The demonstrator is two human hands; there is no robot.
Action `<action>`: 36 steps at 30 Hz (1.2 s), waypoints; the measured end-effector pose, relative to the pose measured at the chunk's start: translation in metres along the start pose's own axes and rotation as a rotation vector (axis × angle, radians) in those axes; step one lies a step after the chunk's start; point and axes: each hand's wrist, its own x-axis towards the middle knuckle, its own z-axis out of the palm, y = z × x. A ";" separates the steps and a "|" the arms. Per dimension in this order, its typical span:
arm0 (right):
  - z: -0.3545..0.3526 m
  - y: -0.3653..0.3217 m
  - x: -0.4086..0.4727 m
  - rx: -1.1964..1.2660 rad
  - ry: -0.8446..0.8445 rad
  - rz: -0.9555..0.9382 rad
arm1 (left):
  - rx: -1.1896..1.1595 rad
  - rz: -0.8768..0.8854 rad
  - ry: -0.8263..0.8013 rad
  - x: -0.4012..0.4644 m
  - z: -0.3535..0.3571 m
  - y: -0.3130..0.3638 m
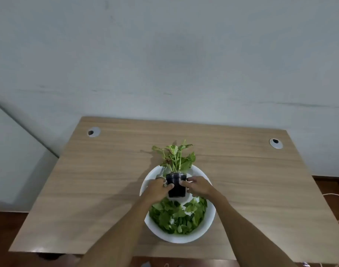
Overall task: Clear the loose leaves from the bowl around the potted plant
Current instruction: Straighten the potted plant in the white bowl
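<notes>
Soft, even indoor light, slightly dim, faint shadows left of the plant [175,157] on the table [107,180], mild overall blur, wide-angle bending at table edges, no harsh glare

A wide white bowl [207,231] sat near the middle of the counter. A small black pot [176,185] stood upright in its 12 o'clock half, with variegated green and cream plant [175,156] stems rising from it and leaning past the far rim. Loose green leaves [177,216] lay heaped inside the bowl from 4 to 8 o'clock, just beside the pot's base.
</notes>
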 end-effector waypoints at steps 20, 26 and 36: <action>0.123 0.146 -0.131 0.220 0.090 0.092 | -0.452 -0.160 0.054 -0.135 0.159 -0.106; 0.141 0.168 -0.146 0.303 0.086 0.094 | -0.479 -0.186 0.105 -0.147 0.186 -0.118; 0.151 0.197 -0.144 0.423 0.090 0.108 | -0.523 -0.223 0.185 -0.149 0.219 -0.120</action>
